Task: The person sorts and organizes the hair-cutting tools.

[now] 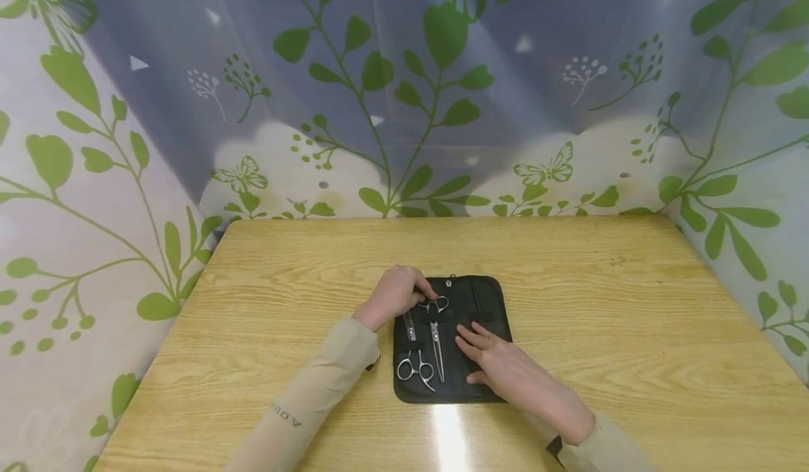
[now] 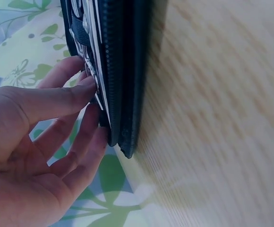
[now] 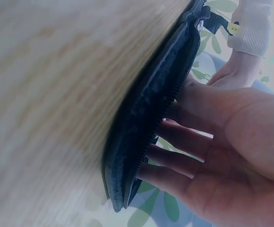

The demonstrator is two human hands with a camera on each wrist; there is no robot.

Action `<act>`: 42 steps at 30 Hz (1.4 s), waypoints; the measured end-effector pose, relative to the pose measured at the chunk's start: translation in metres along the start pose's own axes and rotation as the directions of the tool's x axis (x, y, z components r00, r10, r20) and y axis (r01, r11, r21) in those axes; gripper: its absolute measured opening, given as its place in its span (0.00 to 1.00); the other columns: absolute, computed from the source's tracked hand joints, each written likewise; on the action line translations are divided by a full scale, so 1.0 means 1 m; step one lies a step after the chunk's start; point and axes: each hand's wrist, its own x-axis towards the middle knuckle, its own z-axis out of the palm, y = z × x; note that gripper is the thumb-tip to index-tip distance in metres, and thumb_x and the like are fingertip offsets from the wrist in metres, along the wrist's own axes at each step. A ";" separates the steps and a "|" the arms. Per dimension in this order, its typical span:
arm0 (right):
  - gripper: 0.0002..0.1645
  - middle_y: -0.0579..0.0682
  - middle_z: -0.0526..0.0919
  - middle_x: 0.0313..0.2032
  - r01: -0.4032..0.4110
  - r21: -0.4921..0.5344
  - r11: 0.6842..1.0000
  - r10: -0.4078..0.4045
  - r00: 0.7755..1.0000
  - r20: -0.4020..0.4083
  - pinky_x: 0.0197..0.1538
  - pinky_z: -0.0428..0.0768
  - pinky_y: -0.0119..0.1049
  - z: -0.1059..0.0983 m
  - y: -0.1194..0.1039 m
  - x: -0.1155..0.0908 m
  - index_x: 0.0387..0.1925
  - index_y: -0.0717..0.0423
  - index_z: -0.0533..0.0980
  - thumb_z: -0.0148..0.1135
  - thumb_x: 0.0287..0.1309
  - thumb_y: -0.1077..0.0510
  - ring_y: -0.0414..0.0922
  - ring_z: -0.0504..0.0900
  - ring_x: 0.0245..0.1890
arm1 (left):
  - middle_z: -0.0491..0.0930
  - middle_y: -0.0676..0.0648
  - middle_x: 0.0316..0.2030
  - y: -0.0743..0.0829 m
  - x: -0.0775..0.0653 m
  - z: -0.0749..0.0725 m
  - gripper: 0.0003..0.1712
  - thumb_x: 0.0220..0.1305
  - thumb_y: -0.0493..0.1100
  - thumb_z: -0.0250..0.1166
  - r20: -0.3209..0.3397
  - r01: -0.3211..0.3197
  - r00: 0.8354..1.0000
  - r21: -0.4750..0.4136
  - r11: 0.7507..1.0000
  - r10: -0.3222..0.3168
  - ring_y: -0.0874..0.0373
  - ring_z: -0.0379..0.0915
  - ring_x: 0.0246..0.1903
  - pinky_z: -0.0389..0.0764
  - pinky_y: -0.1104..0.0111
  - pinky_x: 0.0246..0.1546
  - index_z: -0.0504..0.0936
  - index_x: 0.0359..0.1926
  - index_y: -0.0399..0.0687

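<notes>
A black zip-edged case lies spread flat on the table. On its left half are two pairs of silver scissors, held by straps. One pair of scissors has its finger rings toward the far edge; the other pair of scissors has its rings toward the near edge. My left hand reaches over the far left corner and pinches the far-ringed scissors near a ring, its thumb and forefinger close together in the left wrist view. With fingers stretched out, my right hand rests on the case's right half.
The case lies on a wooden table, near its front middle. Curtains with green leaves and butterflies hang behind the table and at both sides. In the right wrist view, a dark tag with yellow print shows by the left sleeve.
</notes>
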 end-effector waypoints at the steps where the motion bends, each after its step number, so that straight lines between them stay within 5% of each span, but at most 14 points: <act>1: 0.36 0.63 0.69 0.62 -0.002 -0.003 1.000 0.002 1.000 0.000 0.56 0.73 0.50 0.000 0.000 0.000 0.57 0.67 0.70 0.64 0.49 0.51 0.60 0.63 0.61 | 0.86 0.52 0.37 0.000 0.000 0.000 0.12 0.51 0.32 0.65 -0.001 -0.006 1.000 0.001 1.000 0.006 0.57 0.77 0.41 0.79 0.62 0.44 0.88 0.31 0.54; 16: 0.36 0.62 0.70 0.61 0.002 0.006 1.000 -0.002 1.000 -0.014 0.56 0.73 0.51 0.002 0.001 0.002 0.57 0.66 0.70 0.65 0.48 0.51 0.60 0.63 0.61 | 0.85 0.49 0.41 0.003 -0.011 0.003 0.11 0.61 0.36 0.59 -0.013 0.024 1.000 -0.056 0.998 -0.024 0.56 0.76 0.43 0.78 0.59 0.46 0.86 0.40 0.49; 19: 0.36 0.63 0.70 0.61 0.014 -0.004 1.000 -0.014 0.999 -0.033 0.57 0.73 0.51 0.002 0.000 0.002 0.57 0.67 0.71 0.64 0.49 0.49 0.60 0.64 0.61 | 0.83 0.47 0.44 0.003 -0.015 0.002 0.12 0.62 0.39 0.59 -0.055 0.053 0.997 -0.078 0.996 -0.057 0.55 0.75 0.46 0.77 0.57 0.48 0.84 0.44 0.49; 23: 0.36 0.61 0.71 0.60 0.008 -0.002 1.000 -0.008 0.999 -0.053 0.56 0.74 0.51 0.002 0.001 0.003 0.56 0.65 0.71 0.64 0.50 0.47 0.59 0.65 0.61 | 0.83 0.46 0.42 0.002 -0.024 -0.007 0.12 0.61 0.41 0.60 -0.171 0.123 0.974 -0.141 0.982 -0.146 0.55 0.76 0.43 0.78 0.57 0.45 0.83 0.45 0.47; 26: 0.36 0.60 0.71 0.60 0.000 0.003 1.000 0.000 0.999 -0.052 0.56 0.73 0.51 0.002 0.003 0.002 0.56 0.65 0.72 0.65 0.49 0.47 0.58 0.65 0.61 | 0.84 0.47 0.38 0.000 -0.034 -0.014 0.10 0.60 0.41 0.61 -0.198 0.192 0.954 -0.176 0.965 -0.226 0.57 0.78 0.37 0.80 0.60 0.39 0.84 0.41 0.46; 33: 0.34 0.61 0.72 0.60 0.030 0.027 0.999 -0.028 0.998 -0.064 0.57 0.72 0.52 0.001 0.008 0.001 0.55 0.65 0.73 0.64 0.51 0.48 0.58 0.66 0.60 | 0.84 0.49 0.26 -0.006 -0.064 -0.022 0.07 0.58 0.43 0.62 -0.125 0.300 0.941 -0.117 0.947 -0.314 0.61 0.74 0.24 0.77 0.64 0.29 0.84 0.33 0.45; 39: 0.29 0.59 0.77 0.55 0.038 0.037 0.999 -0.032 0.990 -0.137 0.56 0.73 0.52 0.001 0.010 0.004 0.52 0.64 0.76 0.65 0.52 0.50 0.56 0.70 0.57 | 0.81 0.51 0.14 -0.003 -0.081 -0.018 0.12 0.61 0.48 0.60 0.096 0.337 0.941 -0.156 0.928 -0.325 0.64 0.72 0.14 0.76 0.64 0.30 0.82 0.26 0.47; 42: 0.28 0.59 0.78 0.55 0.047 0.036 0.998 -0.041 0.987 -0.157 0.56 0.74 0.51 0.002 0.010 0.006 0.51 0.64 0.76 0.65 0.51 0.51 0.56 0.71 0.56 | 0.80 0.51 0.13 -0.001 -0.085 -0.015 0.15 0.60 0.51 0.61 0.142 0.349 0.934 -0.153 0.925 -0.329 0.63 0.72 0.12 0.75 0.67 0.26 0.80 0.21 0.49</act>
